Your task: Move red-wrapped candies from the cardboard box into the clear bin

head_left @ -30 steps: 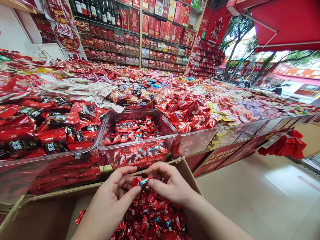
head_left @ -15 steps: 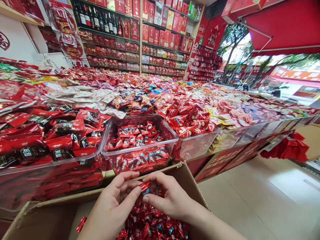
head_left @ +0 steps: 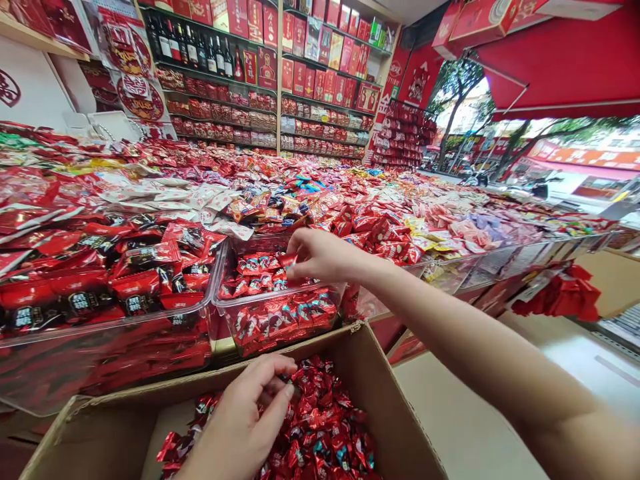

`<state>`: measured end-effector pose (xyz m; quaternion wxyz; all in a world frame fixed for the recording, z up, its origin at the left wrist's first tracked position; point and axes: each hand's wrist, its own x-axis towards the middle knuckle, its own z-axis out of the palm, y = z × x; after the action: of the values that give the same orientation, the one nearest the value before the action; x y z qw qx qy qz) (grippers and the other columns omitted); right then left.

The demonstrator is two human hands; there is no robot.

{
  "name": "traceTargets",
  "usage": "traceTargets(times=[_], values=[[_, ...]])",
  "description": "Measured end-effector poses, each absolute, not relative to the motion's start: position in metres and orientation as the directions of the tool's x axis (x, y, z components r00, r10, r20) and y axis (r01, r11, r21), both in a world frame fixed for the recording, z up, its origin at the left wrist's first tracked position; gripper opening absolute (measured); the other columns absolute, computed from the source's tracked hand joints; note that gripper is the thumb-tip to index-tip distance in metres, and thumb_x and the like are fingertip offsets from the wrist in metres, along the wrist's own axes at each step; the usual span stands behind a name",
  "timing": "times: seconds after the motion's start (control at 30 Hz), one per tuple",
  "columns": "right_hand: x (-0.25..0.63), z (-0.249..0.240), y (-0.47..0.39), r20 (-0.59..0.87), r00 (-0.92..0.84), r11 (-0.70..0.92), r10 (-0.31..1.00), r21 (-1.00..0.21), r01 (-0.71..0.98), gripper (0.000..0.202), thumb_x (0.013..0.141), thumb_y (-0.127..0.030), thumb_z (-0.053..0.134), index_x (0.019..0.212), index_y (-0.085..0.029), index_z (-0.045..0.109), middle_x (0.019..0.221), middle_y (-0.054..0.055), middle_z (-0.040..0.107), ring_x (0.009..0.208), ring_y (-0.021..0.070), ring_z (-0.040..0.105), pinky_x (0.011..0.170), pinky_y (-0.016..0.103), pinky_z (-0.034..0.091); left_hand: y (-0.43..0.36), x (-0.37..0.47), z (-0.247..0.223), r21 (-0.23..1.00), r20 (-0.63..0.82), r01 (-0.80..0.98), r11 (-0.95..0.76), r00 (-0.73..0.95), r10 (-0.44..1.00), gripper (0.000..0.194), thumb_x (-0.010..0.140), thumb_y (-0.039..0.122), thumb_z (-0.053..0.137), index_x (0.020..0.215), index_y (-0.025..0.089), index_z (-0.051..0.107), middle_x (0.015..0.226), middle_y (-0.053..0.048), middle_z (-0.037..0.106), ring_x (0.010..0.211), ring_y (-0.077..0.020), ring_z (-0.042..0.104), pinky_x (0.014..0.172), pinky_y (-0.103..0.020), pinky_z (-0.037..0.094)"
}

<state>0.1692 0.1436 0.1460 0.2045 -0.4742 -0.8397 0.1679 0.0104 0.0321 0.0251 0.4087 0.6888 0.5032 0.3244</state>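
My right hand reaches into the clear plastic bin, its thumb and fingers closed on a small red wrapped candy. Rows of red and blue candies lie in that bin, left of the hand. Lower down, my left hand hovers over the cardboard box, its fingers curled and thumb apart, with nothing visible between them. Loose red candies fill part of the box under and beside it.
Left of the bin stands a larger bin of red and black packets. Mixed sweets spread across the counter behind. Shelves with bottles and red boxes line the back. Red cloth bags hang at the right.
My right hand has moved up and forward from the box into the clear bin, carrying a candy. My left hand stays over the box, slightly lower. More candies show in the box.
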Motion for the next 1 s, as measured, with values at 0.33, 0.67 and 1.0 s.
traceTargets(times=[0.33, 0.67, 1.0], values=[[0.149, 0.131, 0.169, -0.32, -0.532, 0.417, 0.784, -0.364, 0.833, 0.02, 0.061, -0.026, 0.069, 0.075, -0.012, 0.066, 0.054, 0.001, 0.061, 0.054, 0.0124, 0.056, 0.056, 0.024, 0.043, 0.025, 0.014, 0.024, 0.727, -0.034, 0.582, -0.364, 0.56, 0.828, 0.019, 0.082, 0.02, 0.039, 0.077, 0.02, 0.058, 0.077, -0.002, 0.061, 0.07, -0.0167, 0.055, 0.064, -0.026, 0.042], [0.147, 0.131, 0.17, -0.28, -0.513, 0.46, 0.811, -0.237, 0.856, 0.027, 0.056, -0.031, 0.071, 0.073, -0.011, 0.067, 0.06, 0.002, 0.061, 0.054, 0.0117, 0.051, 0.053, 0.024, 0.037, 0.025, 0.009, 0.008, 0.674, -0.045, 0.592, -0.442, 0.63, 0.775, 0.017, 0.08, 0.019, 0.042, 0.083, 0.024, 0.058, 0.082, 0.0, 0.064, 0.075, -0.0154, 0.057, 0.068, -0.023, 0.042], [0.152, 0.127, 0.12, 0.428, -0.539, 0.669, 0.726, -0.253, 0.699, 0.043, 0.09, -0.037, 0.02, 0.086, -0.014, 0.056, 0.081, 0.005, 0.056, 0.074, 0.0114, 0.049, 0.068, 0.024, 0.035, 0.016, 0.009, -0.058, 0.311, -0.442, 0.821, -0.478, 0.57, 0.692, 0.03, 0.066, 0.017, 0.055, 0.094, 0.024, 0.065, 0.089, -0.009, 0.069, 0.083, -0.0306, 0.062, 0.069, -0.039, 0.047]])
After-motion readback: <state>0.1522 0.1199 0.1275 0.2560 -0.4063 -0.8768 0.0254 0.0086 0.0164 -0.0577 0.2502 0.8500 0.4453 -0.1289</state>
